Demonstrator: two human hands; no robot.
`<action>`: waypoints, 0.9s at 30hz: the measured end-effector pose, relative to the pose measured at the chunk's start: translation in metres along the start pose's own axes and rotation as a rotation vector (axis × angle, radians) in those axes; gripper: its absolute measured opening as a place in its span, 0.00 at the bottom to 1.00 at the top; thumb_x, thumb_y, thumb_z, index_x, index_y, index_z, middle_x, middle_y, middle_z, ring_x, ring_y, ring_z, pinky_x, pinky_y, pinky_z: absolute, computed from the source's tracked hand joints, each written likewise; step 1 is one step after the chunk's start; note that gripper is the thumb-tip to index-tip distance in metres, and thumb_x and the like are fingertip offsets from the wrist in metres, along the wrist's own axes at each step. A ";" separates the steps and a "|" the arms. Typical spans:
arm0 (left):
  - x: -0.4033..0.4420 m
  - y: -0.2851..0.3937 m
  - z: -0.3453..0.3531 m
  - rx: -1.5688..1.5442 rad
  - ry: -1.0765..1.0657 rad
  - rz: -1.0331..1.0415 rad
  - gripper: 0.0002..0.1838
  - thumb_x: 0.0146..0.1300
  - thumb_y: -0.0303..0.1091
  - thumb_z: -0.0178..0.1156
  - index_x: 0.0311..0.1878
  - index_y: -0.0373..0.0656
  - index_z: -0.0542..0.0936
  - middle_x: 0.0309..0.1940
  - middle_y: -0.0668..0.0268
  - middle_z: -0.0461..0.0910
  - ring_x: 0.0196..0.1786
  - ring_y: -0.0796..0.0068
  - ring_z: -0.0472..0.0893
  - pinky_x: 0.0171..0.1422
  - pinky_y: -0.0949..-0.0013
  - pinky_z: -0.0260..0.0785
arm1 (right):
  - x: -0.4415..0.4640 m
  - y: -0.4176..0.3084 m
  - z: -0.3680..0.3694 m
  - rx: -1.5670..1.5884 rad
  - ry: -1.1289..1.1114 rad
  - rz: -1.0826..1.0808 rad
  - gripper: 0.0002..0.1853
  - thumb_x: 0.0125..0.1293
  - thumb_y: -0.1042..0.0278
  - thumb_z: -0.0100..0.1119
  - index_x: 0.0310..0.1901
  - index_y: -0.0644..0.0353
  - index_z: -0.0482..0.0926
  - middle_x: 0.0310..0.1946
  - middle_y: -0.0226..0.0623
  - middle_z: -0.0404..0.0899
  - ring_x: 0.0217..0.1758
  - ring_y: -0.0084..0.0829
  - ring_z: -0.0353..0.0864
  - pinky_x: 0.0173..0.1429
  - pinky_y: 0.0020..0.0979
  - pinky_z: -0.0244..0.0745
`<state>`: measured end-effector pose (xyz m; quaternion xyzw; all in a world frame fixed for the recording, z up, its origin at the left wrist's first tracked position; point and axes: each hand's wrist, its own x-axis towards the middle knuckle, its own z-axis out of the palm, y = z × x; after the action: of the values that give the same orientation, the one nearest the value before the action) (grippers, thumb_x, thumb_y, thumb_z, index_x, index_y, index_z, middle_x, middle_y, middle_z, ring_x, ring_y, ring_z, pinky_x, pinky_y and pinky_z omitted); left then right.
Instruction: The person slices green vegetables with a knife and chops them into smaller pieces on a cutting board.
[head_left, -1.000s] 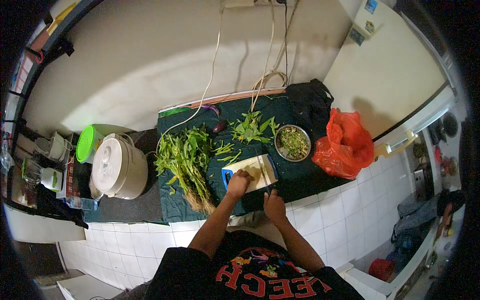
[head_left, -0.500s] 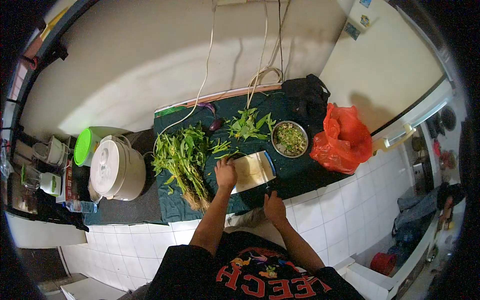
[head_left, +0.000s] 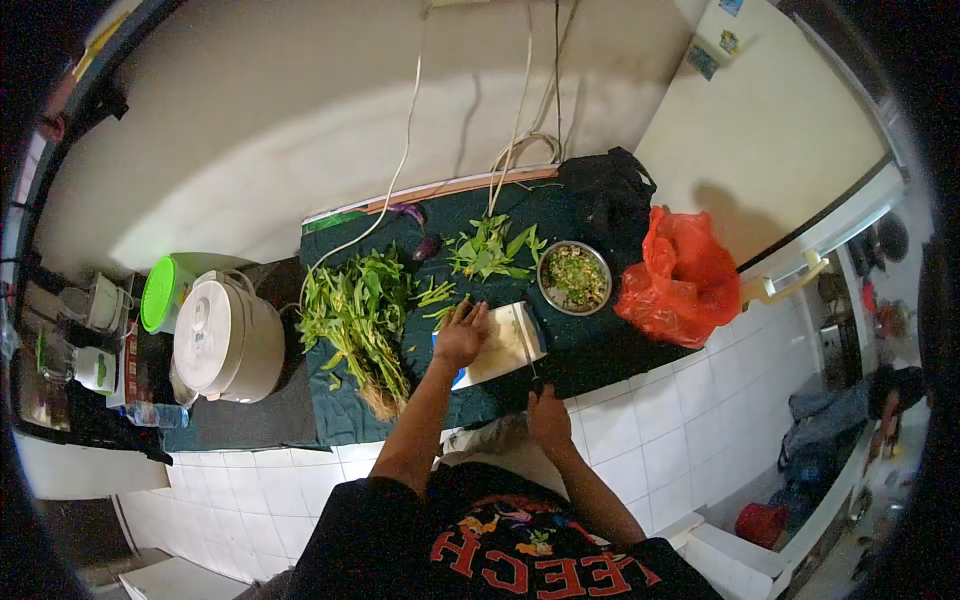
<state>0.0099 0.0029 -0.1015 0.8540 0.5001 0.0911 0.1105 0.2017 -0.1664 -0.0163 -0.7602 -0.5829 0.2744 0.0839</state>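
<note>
My right hand (head_left: 547, 415) is closed round the dark handle of a knife (head_left: 537, 383), its thin blade over the right end of the cutting board (head_left: 512, 345). My left hand (head_left: 461, 337) lies on the left part of the board with its fingers stretched out; whatever is under them is hidden. Just beyond those fingers are cut green stems (head_left: 435, 293). A big bunch of leafy greens with roots (head_left: 360, 320) lies to the left, and a smaller heap of leaves (head_left: 490, 250) behind. To the board's right is a metal bowl (head_left: 541, 283) of chopped greens.
A purple eggplant (head_left: 427, 247) lies near the wall. On the left stand a white rice cooker (head_left: 232, 335) and a green-lidded container (head_left: 160, 295). On the right are a red plastic bag (head_left: 675, 280) and a black bag (head_left: 610, 195). A white cable (head_left: 400, 175) crosses the table.
My left hand has moved right, from the board's left edge onto its surface, with the fingers now stretched out. My right hand and the knife have stayed nearly in place.
</note>
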 end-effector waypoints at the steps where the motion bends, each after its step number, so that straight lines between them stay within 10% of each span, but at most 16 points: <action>1: -0.002 -0.001 -0.003 0.098 0.027 -0.018 0.32 0.70 0.49 0.48 0.74 0.47 0.58 0.73 0.64 0.61 0.76 0.57 0.57 0.78 0.52 0.46 | 0.000 0.001 0.001 0.004 0.003 0.003 0.21 0.73 0.53 0.45 0.48 0.68 0.66 0.31 0.62 0.79 0.35 0.60 0.82 0.39 0.54 0.78; 11: -0.046 0.030 0.002 -0.268 0.033 -0.034 0.17 0.57 0.29 0.55 0.50 0.45 0.79 0.48 0.58 0.79 0.54 0.55 0.78 0.57 0.58 0.73 | 0.007 0.004 0.019 -0.024 -0.033 -0.041 0.21 0.74 0.54 0.44 0.47 0.70 0.65 0.31 0.62 0.80 0.35 0.60 0.82 0.39 0.53 0.79; 25: -0.047 0.032 -0.008 -0.183 0.209 0.046 0.18 0.54 0.31 0.58 0.50 0.48 0.81 0.45 0.64 0.82 0.50 0.58 0.78 0.55 0.60 0.73 | 0.015 0.001 0.042 0.009 0.049 -0.170 0.23 0.74 0.57 0.44 0.53 0.74 0.63 0.33 0.66 0.79 0.40 0.63 0.81 0.45 0.55 0.78; 27: -0.042 0.039 -0.017 -0.305 0.104 -0.182 0.18 0.55 0.32 0.59 0.50 0.45 0.81 0.42 0.61 0.83 0.48 0.57 0.78 0.53 0.58 0.73 | 0.023 -0.003 0.035 -0.019 0.050 -0.194 0.22 0.73 0.58 0.44 0.52 0.74 0.63 0.33 0.66 0.79 0.40 0.62 0.81 0.45 0.54 0.78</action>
<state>0.0174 -0.0511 -0.0765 0.7727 0.5609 0.1993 0.2206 0.1850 -0.1506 -0.0521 -0.7077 -0.6539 0.2406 0.1174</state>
